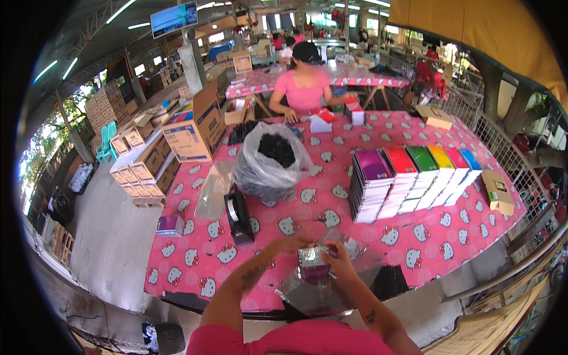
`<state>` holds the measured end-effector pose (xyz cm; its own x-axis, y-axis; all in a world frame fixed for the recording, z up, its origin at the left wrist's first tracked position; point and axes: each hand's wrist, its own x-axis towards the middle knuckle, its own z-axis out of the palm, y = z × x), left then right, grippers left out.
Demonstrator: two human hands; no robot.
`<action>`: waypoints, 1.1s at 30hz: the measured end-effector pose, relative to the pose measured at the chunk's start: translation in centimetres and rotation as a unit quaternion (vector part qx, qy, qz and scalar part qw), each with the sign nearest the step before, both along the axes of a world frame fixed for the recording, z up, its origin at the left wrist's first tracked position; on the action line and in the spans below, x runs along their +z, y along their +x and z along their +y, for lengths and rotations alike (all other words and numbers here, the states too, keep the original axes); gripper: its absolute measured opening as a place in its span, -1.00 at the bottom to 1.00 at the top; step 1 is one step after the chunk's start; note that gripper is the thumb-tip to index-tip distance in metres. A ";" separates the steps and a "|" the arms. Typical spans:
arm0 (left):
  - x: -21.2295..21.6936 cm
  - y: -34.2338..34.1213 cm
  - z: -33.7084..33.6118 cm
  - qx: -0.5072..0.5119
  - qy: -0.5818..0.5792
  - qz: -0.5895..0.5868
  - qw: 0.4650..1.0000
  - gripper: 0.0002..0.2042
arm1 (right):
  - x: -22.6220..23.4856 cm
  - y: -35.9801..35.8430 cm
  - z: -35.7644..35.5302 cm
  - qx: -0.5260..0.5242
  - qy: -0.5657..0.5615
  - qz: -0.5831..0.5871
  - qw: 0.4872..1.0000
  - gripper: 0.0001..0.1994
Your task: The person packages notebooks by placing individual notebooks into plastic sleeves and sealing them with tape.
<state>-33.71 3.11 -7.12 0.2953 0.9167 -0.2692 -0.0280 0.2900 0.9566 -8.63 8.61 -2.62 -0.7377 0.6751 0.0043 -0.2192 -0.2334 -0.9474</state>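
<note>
Close to the table's near edge, a small purple-covered bundle (314, 271) sits in a clear plastic wrapper (307, 293) that spreads loosely around it. My left hand (291, 244) is at the bundle's far left corner, its fingers closed on the plastic. At the right corner my right hand (338, 258) pinches the same wrapper. Light glares off the plastic over the top of the bundle. A black tape dispenser (239, 218) stands left of my hands, beside flat clear plastic sheets (213, 190).
Stacks of coloured notebooks (378, 183) stand to the right. A plastic sack of black material (269, 165) is ahead, with a cardboard box (198, 130) behind it. A purple pack (170, 225) lies at the left edge. Across the pink-covered table (331, 236), a co-worker (305, 92) handles red-and-white packs.
</note>
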 end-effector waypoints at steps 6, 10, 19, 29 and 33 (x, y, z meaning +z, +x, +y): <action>4.4 4.0 -5.1 0.319 0.002 -0.177 0.931 -0.50 | -1.3 1.2 0.5 0.005 -0.179 0.073 0.981 -0.69; 5.1 11.9 -9.9 0.315 0.236 0.194 0.899 -0.35 | 0.4 -0.1 -1.3 0.020 -0.178 0.056 0.982 -0.73; 11.9 -0.2 -21.2 0.517 0.275 0.391 0.710 -0.46 | 0.7 2.3 1.0 -0.104 -0.088 -0.025 0.990 -0.58; 7.1 -31.8 -36.2 0.861 0.118 -0.017 0.494 -0.49 | 26.0 13.8 7.9 -0.392 0.394 -0.048 0.830 -0.51; 3.9 -33.8 -34.2 0.855 0.132 0.030 0.500 -0.49 | 33.2 15.5 5.1 -0.417 0.524 -0.144 0.729 -0.52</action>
